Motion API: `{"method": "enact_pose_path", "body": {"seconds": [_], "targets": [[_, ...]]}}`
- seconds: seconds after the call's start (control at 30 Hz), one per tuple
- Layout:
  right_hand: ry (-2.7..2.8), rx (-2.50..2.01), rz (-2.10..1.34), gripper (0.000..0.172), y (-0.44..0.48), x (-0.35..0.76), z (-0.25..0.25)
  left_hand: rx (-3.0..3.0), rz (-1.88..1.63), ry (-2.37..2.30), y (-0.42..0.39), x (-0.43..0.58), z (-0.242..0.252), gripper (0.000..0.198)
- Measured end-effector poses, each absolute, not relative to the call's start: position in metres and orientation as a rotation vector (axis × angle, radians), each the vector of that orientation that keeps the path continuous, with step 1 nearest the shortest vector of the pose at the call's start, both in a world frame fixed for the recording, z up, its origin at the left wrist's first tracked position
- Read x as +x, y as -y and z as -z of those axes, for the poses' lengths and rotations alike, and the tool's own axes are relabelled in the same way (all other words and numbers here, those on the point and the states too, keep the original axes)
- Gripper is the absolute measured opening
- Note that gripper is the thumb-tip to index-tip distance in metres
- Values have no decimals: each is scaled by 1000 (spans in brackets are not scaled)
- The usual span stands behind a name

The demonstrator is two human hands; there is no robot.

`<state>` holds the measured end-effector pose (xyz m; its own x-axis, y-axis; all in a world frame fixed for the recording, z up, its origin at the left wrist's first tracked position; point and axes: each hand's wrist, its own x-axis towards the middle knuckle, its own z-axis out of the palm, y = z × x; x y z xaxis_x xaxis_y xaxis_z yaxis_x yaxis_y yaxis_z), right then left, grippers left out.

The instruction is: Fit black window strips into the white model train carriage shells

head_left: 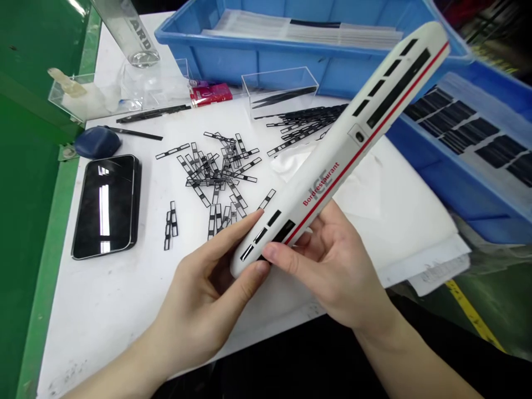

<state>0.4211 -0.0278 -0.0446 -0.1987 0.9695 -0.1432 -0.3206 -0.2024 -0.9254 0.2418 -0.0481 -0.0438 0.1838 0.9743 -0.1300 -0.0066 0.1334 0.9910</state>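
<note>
Left hand (203,299) gripping white ICE model train car (332,149) at lower end, thumb and fingers wrapped round it. Right hand (336,271) closed on same car just above, thumb across windows. Car held tilted in air over counter (103,316), upper end toward right. Loose black window strips (216,180) just left of car; blue crate (266,72) along far edge.

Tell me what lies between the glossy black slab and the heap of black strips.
The head view shows a few loose black strips on the white sheet.
</note>
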Motion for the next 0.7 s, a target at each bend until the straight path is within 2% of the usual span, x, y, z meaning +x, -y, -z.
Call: {"method": "enact_pose_path", "body": {"seconds": [0.07,0.17,0.23,0.43,0.6,0.7], "targets": [[1046,-965,-1574,40,24,426,46,1164,-999,-1068,46,241,44,48],[1096,-947,-1502,17,21,433,48,1140,-993,-1002,46,240,45,51],[1087,-955,-1488,11,22,436,46,1123,-984,-986,47,239,46,52],[1023,-1001,-1443,19,24,430,41,1140,-981,-1023,47,242,48,52],[1095,-959,-1487,11,17,432,43,1091,-1020,-987,44,242,46,50],[1151,-865,-1531,18,18,440,44,1078,-1004,-946,44,239,45,50]]}}
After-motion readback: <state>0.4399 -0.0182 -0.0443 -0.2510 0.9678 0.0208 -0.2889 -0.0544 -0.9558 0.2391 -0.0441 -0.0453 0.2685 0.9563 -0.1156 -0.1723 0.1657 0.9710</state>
